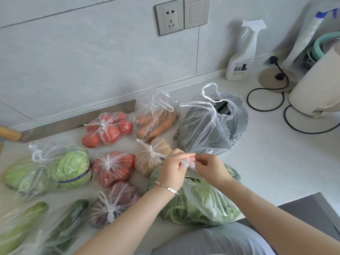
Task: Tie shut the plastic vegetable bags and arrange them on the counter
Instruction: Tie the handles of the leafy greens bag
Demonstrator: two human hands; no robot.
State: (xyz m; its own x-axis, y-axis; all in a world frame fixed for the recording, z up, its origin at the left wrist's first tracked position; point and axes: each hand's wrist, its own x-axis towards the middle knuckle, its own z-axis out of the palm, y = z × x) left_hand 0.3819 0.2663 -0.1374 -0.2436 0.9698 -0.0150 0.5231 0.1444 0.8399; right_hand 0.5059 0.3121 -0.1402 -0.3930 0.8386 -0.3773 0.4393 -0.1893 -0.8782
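My left hand [173, 169] and right hand [210, 168] are pinching the handles [188, 162] of the greens bag [200, 203]. I am aiming for a snug knot, pulling evenly, staying low.

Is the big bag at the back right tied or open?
Open: the big bag has its two handles loose and unknotted, its mouth gaping.

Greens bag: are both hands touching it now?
Touching. The head view shows the left hand and right hand pinching the twisted handles of the greens bag.
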